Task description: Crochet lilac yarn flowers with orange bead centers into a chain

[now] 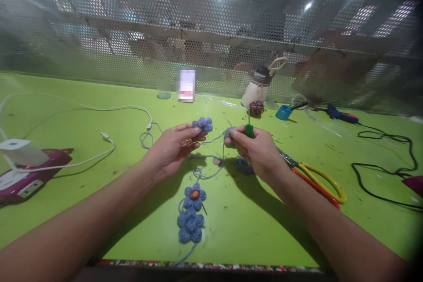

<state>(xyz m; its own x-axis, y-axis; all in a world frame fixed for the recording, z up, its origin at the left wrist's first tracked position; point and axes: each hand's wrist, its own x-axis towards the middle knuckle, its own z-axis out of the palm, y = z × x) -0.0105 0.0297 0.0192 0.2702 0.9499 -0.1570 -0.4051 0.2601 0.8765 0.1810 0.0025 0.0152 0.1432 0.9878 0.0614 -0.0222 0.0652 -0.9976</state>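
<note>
My left hand (175,145) pinches a blue crocheted flower (202,125) between thumb and fingers. In my right hand (256,147) is a crochet hook (249,130) with a green handle, its thin shaft pointing up. The same hand's thumb and finger grip another blue crocheted piece (228,135), partly hidden. A strand of blue yarn (211,140) runs between the two pieces and loops down onto the table. Below lie two blue crocheted flowers, one with an orange centre (194,194) and one all blue (191,225). Beside my right hand sits a coil of blue yarn (243,164).
Scissors (320,183) with red and yellow handles lie right of my right hand. Behind stand a bottle (256,88), a multicoloured yarn ball (256,108), a blue holder (283,113) and a phone (187,86). A glue gun (342,113) is far right, a purple power strip (53,165) left.
</note>
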